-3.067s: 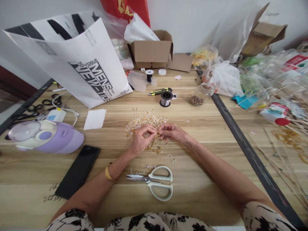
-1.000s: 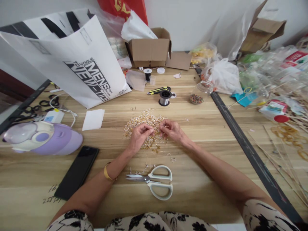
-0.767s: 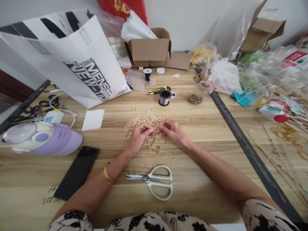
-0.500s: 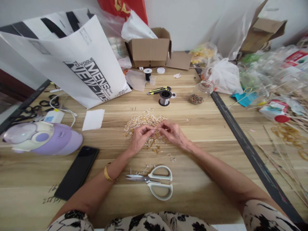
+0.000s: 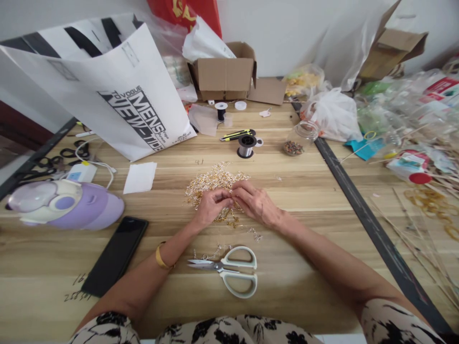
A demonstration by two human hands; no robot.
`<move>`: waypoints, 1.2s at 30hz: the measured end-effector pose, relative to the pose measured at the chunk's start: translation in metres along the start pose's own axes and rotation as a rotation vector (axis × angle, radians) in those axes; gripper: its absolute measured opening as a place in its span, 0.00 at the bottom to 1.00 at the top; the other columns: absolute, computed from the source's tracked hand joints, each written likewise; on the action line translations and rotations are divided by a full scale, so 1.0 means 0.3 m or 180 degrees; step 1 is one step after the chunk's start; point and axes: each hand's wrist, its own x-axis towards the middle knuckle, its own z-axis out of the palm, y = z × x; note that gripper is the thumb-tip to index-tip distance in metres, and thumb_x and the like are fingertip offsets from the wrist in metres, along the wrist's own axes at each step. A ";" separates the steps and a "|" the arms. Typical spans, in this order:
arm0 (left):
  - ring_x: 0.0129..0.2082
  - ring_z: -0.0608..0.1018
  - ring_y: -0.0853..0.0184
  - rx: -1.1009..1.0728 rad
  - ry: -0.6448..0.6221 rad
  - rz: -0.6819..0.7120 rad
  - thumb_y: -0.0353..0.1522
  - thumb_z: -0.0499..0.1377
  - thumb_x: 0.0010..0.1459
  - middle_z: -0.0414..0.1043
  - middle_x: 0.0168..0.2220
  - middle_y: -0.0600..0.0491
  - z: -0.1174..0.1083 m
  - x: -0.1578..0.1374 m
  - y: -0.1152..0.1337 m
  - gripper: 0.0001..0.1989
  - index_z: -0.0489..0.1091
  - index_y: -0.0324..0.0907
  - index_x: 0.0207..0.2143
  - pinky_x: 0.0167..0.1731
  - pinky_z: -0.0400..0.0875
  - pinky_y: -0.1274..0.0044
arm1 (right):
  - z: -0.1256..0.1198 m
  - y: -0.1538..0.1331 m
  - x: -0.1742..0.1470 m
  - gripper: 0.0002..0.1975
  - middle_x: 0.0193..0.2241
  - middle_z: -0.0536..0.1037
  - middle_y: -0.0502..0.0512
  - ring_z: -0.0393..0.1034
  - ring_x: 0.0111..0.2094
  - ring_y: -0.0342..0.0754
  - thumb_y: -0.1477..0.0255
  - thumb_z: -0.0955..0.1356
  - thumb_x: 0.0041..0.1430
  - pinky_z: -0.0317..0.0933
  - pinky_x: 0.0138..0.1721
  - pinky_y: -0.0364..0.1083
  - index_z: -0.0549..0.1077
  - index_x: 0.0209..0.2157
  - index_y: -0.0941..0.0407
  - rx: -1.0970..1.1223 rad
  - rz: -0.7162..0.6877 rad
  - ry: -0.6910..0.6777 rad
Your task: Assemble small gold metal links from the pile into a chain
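A heap of small gold and silver metal pieces [image 5: 208,180], like tiny chain links or clasps, lies on the table. Over its near right side my left hand [image 5: 212,206] pinches with thumb and forefinger. My right hand [image 5: 254,203] meets it there, fingertips bent together and touching or nearly touching the left ones. Whatever sits between the fingertips is too small and hidden to name. Closer to my body lie scissors with pale handles [image 5: 238,272], blades pointing left. A thin silver chain [image 5: 213,253] rests beside their blades, and a few loose silver pieces [image 5: 255,234] lie below my right hand.
Behind the heap stand a wire spool [image 5: 245,147], a yellow-black utility knife [image 5: 237,135] and a jar of beads [image 5: 294,143]. To the left are a phone [image 5: 114,255], a purple bottle [image 5: 86,205], white paper [image 5: 139,177] and a large white bag [image 5: 143,91]. Plastic bags [image 5: 333,112] crowd the right.
My right hand has turned over more, its back now facing up, and its fingers have closed in against the left fingertips. The left hand has shifted only slightly.
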 end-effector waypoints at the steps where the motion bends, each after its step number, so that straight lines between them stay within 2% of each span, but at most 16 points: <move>1: 0.25 0.75 0.70 0.0026 -0.0040 -0.0010 0.34 0.66 0.46 0.74 0.24 0.53 0.000 0.000 0.004 0.10 0.73 0.35 0.27 0.30 0.71 0.79 | 0.002 0.004 0.000 0.07 0.45 0.70 0.60 0.68 0.36 0.45 0.73 0.60 0.65 0.63 0.29 0.42 0.67 0.42 0.58 0.0088 -0.0004 0.0022; 4: 0.25 0.75 0.70 0.0041 -0.0086 -0.0041 0.35 0.66 0.46 0.74 0.23 0.53 -0.001 -0.001 0.015 0.10 0.74 0.35 0.26 0.30 0.71 0.79 | 0.006 0.013 0.003 0.07 0.43 0.70 0.60 0.69 0.37 0.45 0.74 0.60 0.65 0.65 0.33 0.43 0.67 0.41 0.58 0.0362 0.0019 0.0124; 9: 0.23 0.75 0.70 -0.0061 -0.0101 -0.0106 0.37 0.67 0.44 0.73 0.21 0.54 0.001 -0.003 0.022 0.12 0.72 0.36 0.25 0.27 0.71 0.79 | 0.002 0.010 0.008 0.07 0.41 0.71 0.59 0.69 0.37 0.46 0.74 0.60 0.65 0.65 0.35 0.44 0.68 0.39 0.58 0.0613 0.0054 0.0186; 11: 0.23 0.75 0.70 -0.0078 -0.0062 -0.0129 0.37 0.67 0.45 0.73 0.21 0.54 0.001 -0.005 0.024 0.13 0.72 0.36 0.25 0.27 0.71 0.78 | -0.002 0.005 0.010 0.06 0.40 0.71 0.59 0.68 0.36 0.45 0.74 0.61 0.64 0.64 0.33 0.43 0.68 0.40 0.58 0.0633 0.0059 0.0219; 15: 0.23 0.75 0.70 -0.0133 0.0090 -0.0157 0.37 0.66 0.45 0.73 0.22 0.54 0.002 -0.005 0.030 0.12 0.72 0.36 0.26 0.28 0.72 0.78 | -0.010 -0.005 0.010 0.07 0.36 0.70 0.57 0.64 0.27 0.42 0.69 0.63 0.63 0.59 0.26 0.41 0.68 0.40 0.58 0.0620 0.0172 0.0321; 20: 0.23 0.75 0.70 -0.0104 0.0261 -0.0156 0.37 0.67 0.44 0.73 0.22 0.54 0.001 -0.001 0.034 0.12 0.72 0.37 0.25 0.27 0.72 0.79 | -0.006 0.004 0.008 0.09 0.30 0.69 0.53 0.60 0.25 0.40 0.66 0.66 0.61 0.54 0.25 0.41 0.71 0.35 0.59 0.0566 0.0238 0.0040; 27: 0.23 0.75 0.70 -0.0016 0.0225 -0.0097 0.37 0.65 0.47 0.73 0.21 0.54 0.000 -0.002 0.038 0.11 0.71 0.37 0.25 0.28 0.71 0.78 | 0.000 0.030 0.014 0.05 0.27 0.69 0.50 0.61 0.26 0.39 0.72 0.67 0.59 0.53 0.28 0.40 0.72 0.32 0.59 0.0941 0.0628 -0.0341; 31: 0.23 0.74 0.71 0.0007 0.0219 -0.0095 0.36 0.64 0.48 0.73 0.21 0.54 -0.002 -0.003 0.037 0.10 0.71 0.37 0.26 0.28 0.71 0.78 | -0.008 0.031 0.019 0.04 0.25 0.69 0.50 0.60 0.25 0.39 0.76 0.66 0.57 0.53 0.28 0.40 0.71 0.30 0.59 0.1087 0.0645 -0.0380; 36: 0.23 0.74 0.71 -0.0048 0.0213 -0.0140 0.35 0.64 0.47 0.73 0.22 0.54 -0.003 -0.001 0.028 0.10 0.71 0.36 0.26 0.28 0.71 0.78 | -0.006 0.037 0.019 0.05 0.25 0.68 0.50 0.60 0.25 0.39 0.71 0.68 0.55 0.53 0.27 0.40 0.72 0.31 0.60 0.1094 0.0711 -0.0397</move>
